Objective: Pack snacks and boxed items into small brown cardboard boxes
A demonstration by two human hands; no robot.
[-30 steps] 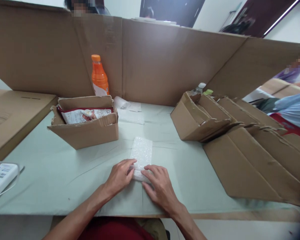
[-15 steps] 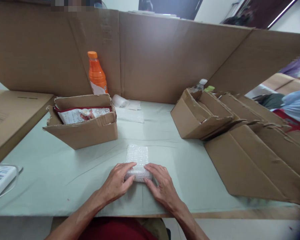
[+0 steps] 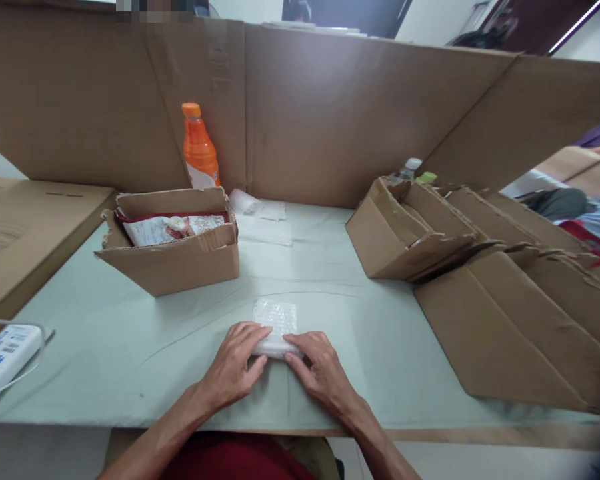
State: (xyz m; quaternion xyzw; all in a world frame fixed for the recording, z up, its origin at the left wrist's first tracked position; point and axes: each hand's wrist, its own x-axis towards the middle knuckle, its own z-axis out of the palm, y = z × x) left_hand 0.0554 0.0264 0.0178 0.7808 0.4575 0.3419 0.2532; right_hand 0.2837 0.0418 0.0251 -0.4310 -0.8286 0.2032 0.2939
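A piece of bubble wrap (image 3: 276, 316) lies on the table in front of me, its near end folded into a thick flat roll and its far end spread flat. Whether anything is inside the roll, I cannot tell. My left hand (image 3: 240, 353) grips the left end of the roll, thumb at the near edge and fingers on top. At the right end my right hand (image 3: 320, 363) holds it the same way.
An open carton (image 3: 195, 267) with printed packets stands to the left, an orange bottle (image 3: 200, 153) behind it. More bubble wrap (image 3: 265, 230) lies at the back. Cardboard boxes (image 3: 500, 320) fill the right side. A white power strip (image 3: 7, 357) sits at left.
The flat far part of the bubble wrap is shorter, and its folded near end has moved slightly away from me with both hands still on it. The view has shifted a little.
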